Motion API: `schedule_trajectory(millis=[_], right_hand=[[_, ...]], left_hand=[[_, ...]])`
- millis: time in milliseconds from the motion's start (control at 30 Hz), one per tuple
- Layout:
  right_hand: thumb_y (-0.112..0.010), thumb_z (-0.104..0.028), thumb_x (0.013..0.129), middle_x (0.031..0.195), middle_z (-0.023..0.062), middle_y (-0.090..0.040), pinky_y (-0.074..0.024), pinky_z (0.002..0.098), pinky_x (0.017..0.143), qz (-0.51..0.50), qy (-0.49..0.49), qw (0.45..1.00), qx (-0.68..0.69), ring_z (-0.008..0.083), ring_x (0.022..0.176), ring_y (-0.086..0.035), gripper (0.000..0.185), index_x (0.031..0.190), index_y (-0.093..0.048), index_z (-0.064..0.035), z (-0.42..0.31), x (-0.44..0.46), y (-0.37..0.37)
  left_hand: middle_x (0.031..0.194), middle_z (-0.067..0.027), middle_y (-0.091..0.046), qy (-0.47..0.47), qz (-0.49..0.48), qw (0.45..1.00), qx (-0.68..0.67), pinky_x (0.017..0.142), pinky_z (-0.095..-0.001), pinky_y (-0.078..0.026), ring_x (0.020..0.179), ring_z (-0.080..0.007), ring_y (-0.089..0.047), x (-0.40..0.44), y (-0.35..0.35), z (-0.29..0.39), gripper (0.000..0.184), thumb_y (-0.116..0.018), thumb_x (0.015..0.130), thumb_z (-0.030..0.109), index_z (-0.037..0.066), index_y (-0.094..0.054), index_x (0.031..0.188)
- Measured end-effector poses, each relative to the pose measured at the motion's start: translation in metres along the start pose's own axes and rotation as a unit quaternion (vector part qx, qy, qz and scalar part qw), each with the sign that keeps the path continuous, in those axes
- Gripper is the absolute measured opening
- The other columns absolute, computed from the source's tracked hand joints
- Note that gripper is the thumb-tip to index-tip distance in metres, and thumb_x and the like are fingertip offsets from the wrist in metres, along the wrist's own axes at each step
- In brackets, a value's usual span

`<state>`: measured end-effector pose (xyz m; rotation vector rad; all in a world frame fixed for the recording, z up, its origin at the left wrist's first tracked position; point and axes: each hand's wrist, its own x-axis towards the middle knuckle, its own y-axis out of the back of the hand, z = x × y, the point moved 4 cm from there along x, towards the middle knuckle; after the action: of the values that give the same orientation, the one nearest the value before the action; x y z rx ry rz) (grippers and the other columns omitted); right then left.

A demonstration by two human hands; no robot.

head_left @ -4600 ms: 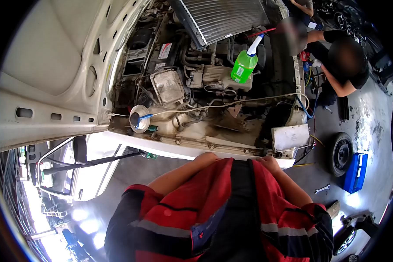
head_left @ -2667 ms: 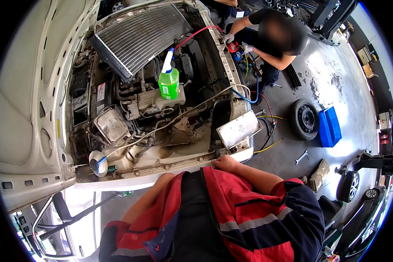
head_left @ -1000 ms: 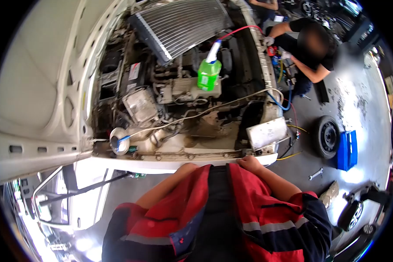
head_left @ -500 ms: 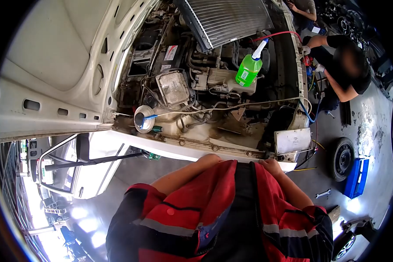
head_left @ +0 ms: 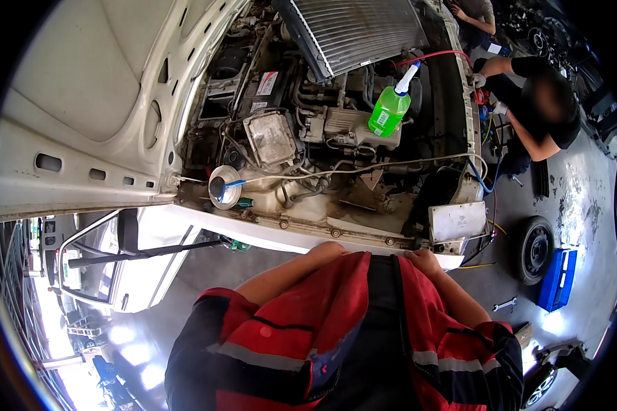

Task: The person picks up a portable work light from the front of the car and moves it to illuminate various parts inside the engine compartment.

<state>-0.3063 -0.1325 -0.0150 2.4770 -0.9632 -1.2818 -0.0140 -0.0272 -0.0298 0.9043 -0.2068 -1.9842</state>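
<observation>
My left hand (head_left: pixel 327 253) rests at the outer edge of the white fender (head_left: pixel 267 231), beside the red-and-black jacket (head_left: pixel 322 294) I wear. Close to the same fender, further right, is my right hand (head_left: pixel 424 261), by the other side of the jacket front. The fingers of both hands are mostly hidden, so I cannot make out what they hold, if anything. Beyond them lies the open engine bay, where a spray bottle of green liquid (head_left: pixel 389 113) stands on the engine (head_left: pixel 346 123). A radiator (head_left: pixel 363 31) lies across the far part of the bay.
The raised hood (head_left: pixel 82 89) is on the left. A round pale dish (head_left: pixel 225 186) and a white plate (head_left: pixel 457 222) rest along the near side of the bay. Another person (head_left: pixel 555 103) works at the car's front. A wheel (head_left: pixel 533 251), blue crate (head_left: pixel 557 279) and wrench (head_left: pixel 505 303) lie on the floor.
</observation>
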Motion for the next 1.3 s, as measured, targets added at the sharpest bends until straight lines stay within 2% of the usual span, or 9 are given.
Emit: schedule_trajectory(millis=[333, 433, 733, 800, 900, 1033, 1100, 1300], right_hand=[[-0.055, -0.046, 0.087, 0.075, 0.0229, -0.065, -0.0486, 0.0387, 0.073, 0.0, -0.002, 1.0, 0.0, 0.0296, 0.074, -0.066, 0.049, 0.086, -0.069, 0.0008, 0.0, -0.001, 0.0], [-0.055, -0.046, 0.087, 0.075, 0.0234, -0.065, -0.0487, 0.0392, 0.073, 0.003, 0.001, 1.0, 0.002, 0.0298, 0.074, -0.066, 0.048, 0.086, -0.069, 0.0006, 0.0, 0.0, 0.0], [-0.056, -0.044, 0.087, 0.074, 0.0231, -0.065, -0.0488, 0.0393, 0.071, 0.004, 0.01, 1.0, 0.011, 0.0287, 0.072, -0.066, 0.047, 0.085, -0.069, 0.0004, 0.002, 0.001, -0.001], [-0.056, -0.044, 0.087, 0.074, 0.0228, -0.065, -0.0488, 0.0391, 0.071, -0.004, -0.001, 1.0, 0.027, 0.0282, 0.072, -0.066, 0.046, 0.085, -0.07, 0.0004, 0.003, 0.0, -0.001], [-0.053, -0.044, 0.087, 0.077, 0.0236, -0.065, -0.0484, 0.0412, 0.074, 0.001, 0.003, 1.0, 0.016, 0.0347, 0.076, -0.065, 0.048, 0.084, -0.067, 0.0021, 0.002, -0.001, -0.001], [-0.054, -0.044, 0.087, 0.077, 0.023, -0.065, -0.0487, 0.04, 0.073, -0.004, -0.001, 1.0, 0.021, 0.0319, 0.075, -0.065, 0.047, 0.085, -0.068, 0.0014, 0.001, -0.002, 0.0], [-0.056, -0.044, 0.087, 0.076, 0.0224, -0.066, -0.049, 0.039, 0.071, -0.001, 0.001, 1.0, 0.026, 0.029, 0.074, -0.066, 0.046, 0.087, -0.069, 0.0004, 0.001, -0.002, 0.0], [-0.057, -0.044, 0.087, 0.078, 0.0221, -0.066, -0.049, 0.0387, 0.073, -0.004, -0.002, 1.0, 0.022, 0.0297, 0.076, -0.066, 0.046, 0.087, -0.069, 0.0001, -0.003, -0.004, 0.002]], left_hand=[[0.088, -0.0206, -0.065, -0.012, 0.02, 1.0, -0.016, 0.077, -0.0415, -0.048, 0.083, -0.0372, -0.063, 0.001, -0.002, -0.001, 0.052, -0.045, 0.092, 0.051, 0.005, -0.069, 0.089], [0.089, -0.0202, -0.066, 0.02, -0.003, 1.0, -0.002, 0.077, -0.0411, -0.048, 0.084, -0.0369, -0.063, -0.003, 0.004, 0.005, 0.052, -0.045, 0.091, 0.051, 0.006, -0.069, 0.09], [0.09, -0.0201, -0.066, 0.006, -0.026, 0.999, 0.02, 0.079, -0.041, -0.048, 0.086, -0.0371, -0.062, -0.002, 0.003, 0.004, 0.052, -0.045, 0.091, 0.051, 0.006, -0.069, 0.091], [0.091, -0.0201, -0.066, 0.016, -0.038, 0.999, 0.023, 0.079, -0.0412, -0.048, 0.087, -0.037, -0.062, -0.003, 0.005, 0.007, 0.05, -0.044, 0.092, 0.049, 0.006, -0.069, 0.091], [0.092, -0.02, -0.066, -0.006, -0.042, 0.998, 0.035, 0.079, -0.0414, -0.048, 0.088, -0.0369, -0.062, -0.002, 0.006, 0.009, 0.045, -0.044, 0.092, 0.045, 0.007, -0.069, 0.093], [0.093, -0.02, -0.065, -0.043, -0.039, 0.998, 0.015, 0.08, -0.0413, -0.047, 0.088, -0.0366, -0.062, -0.004, 0.006, 0.008, 0.036, -0.046, 0.092, 0.037, 0.008, -0.068, 0.095], [0.093, -0.0198, -0.065, -0.04, -0.046, 0.998, 0.007, 0.08, -0.0411, -0.047, 0.088, -0.0363, -0.062, -0.004, 0.006, 0.008, 0.033, -0.048, 0.09, 0.034, 0.008, -0.068, 0.096], [0.094, -0.019, -0.065, -0.016, -0.052, 0.999, 0.0, 0.079, -0.0397, -0.048, 0.088, -0.0352, -0.062, -0.005, 0.008, 0.011, 0.028, -0.05, 0.087, 0.029, 0.008, -0.068, 0.096]])
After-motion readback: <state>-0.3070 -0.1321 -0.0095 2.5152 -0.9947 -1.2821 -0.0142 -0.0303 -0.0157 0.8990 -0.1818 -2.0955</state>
